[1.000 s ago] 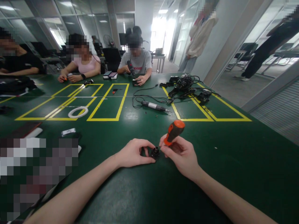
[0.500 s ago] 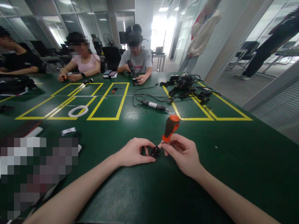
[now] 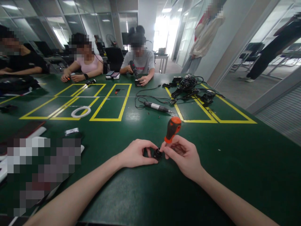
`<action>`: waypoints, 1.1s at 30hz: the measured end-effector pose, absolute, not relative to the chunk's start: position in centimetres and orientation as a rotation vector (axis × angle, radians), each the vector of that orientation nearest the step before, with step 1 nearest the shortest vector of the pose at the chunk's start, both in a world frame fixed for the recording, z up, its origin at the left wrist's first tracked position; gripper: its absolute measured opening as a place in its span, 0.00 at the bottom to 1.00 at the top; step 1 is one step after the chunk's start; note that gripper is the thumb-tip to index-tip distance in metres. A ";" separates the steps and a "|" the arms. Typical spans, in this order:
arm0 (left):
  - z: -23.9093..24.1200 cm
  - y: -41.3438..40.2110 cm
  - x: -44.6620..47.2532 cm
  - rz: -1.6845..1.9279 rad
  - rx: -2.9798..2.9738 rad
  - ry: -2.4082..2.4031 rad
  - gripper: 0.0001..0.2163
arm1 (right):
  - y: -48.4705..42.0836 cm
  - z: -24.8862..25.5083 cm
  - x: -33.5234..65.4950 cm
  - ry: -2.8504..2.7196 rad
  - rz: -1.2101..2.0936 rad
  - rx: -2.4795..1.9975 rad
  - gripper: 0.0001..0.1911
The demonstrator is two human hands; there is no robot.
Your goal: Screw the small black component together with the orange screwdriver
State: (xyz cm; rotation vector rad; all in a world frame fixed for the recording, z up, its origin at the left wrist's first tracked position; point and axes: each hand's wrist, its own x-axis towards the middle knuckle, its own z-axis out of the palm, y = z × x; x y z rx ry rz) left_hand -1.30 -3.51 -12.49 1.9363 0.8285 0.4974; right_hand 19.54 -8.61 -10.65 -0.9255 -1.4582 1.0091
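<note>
Between the thumb and fingers of my left hand (image 3: 139, 153) is a small round black part (image 3: 157, 154), pressed against the green tabletop. Its kind does not show. My right hand (image 3: 183, 153) pinches a screwdriver with an orange and dark grey handle (image 3: 173, 129) low down, near the shaft. The handle points up and leans slightly right, above my fingers. The screwdriver's tip meets or lies close to the top of the black part; my fingertips hide the exact contact.
An electric screwdriver (image 3: 157, 107) lies ahead with its cord. Black cables (image 3: 188, 84) are heaped at the back right. A white ring (image 3: 81, 112) lies on yellow-taped table markings. Blurred items sit at the left. Across the table a person (image 3: 138, 62) holds a power tool.
The view has shifted slightly, so the background sits a little further right. My right fingertips and the screwdriver are slightly nearer the black part, covering more of its top. Both grips stay the same.
</note>
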 end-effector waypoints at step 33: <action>-12.7 -3.4 -1.4 0.484 1.960 0.835 0.17 | -8.4 -11.0 19.6 -1.462 1.051 -0.831 0.19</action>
